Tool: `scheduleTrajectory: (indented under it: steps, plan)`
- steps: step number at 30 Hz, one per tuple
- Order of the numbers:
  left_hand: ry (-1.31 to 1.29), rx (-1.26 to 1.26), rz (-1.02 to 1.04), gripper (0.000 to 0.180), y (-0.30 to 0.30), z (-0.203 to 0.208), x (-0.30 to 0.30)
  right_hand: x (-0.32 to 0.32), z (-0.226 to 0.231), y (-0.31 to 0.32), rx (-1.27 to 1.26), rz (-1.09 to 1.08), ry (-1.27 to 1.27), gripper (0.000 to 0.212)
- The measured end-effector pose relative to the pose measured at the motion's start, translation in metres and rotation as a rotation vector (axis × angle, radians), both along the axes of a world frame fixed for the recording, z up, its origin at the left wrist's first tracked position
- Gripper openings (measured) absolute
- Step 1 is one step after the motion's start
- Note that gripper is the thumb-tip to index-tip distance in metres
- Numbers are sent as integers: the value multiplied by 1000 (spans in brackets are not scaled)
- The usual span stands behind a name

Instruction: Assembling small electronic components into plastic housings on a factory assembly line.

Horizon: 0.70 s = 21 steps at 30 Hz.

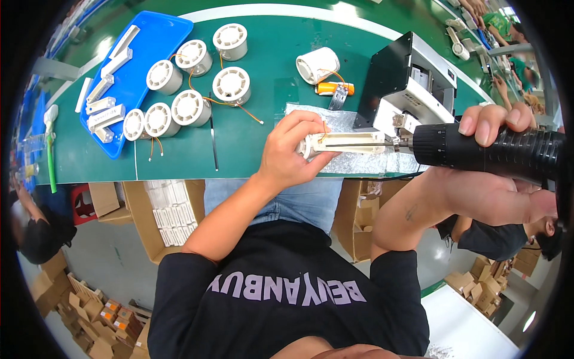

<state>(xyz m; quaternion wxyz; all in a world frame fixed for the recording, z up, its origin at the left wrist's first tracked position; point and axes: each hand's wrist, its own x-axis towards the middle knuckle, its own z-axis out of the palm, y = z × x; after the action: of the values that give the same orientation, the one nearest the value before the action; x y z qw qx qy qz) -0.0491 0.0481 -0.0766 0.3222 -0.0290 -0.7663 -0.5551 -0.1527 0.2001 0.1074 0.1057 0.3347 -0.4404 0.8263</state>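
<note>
My left hand point(293, 149) is closed round the rounded end of a white plastic housing point(373, 139), whose long open handle part points right. Wrapped in my right hand point(487, 191) is a thick black electric screwdriver point(445, 145), held level. Its long thin bit point(356, 145) reaches left over the housing's open channel; whether the tip touches a screw is hidden by size. A short orange wire stands up by my left fingers. Beneath the housing lies a sheet of bubble wrap point(344, 166). Just beyond it is a black and white box-shaped machine point(388, 75), probably a screw feeder.
A white round unit point(318, 64) lies by an orange cylindrical cell point(342, 88). Several white vented round units point(231, 85) with orange wires stand left. A blue tray point(158, 30) holds white handle pieces point(107, 119). Nearby are a black rod point(213, 137) and green-handled brush point(51, 149).
</note>
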Motion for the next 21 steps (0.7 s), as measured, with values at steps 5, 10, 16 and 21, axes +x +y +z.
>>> scheduleTrajectory:
  steps: [5,10,16,21]
  plan:
    - [-4,-10,-7,35,-1,-1,-1,-2,-10,2,87,-66,-54,94]
    - [28,-1,30,34,1,0,-3,-5,-17,4,26,-20,-22,96]
    - [22,0,39,34,1,3,-2,-4,-13,1,60,-52,32,97]
    - [28,6,43,35,0,0,-2,0,-16,0,132,-180,-27,96]
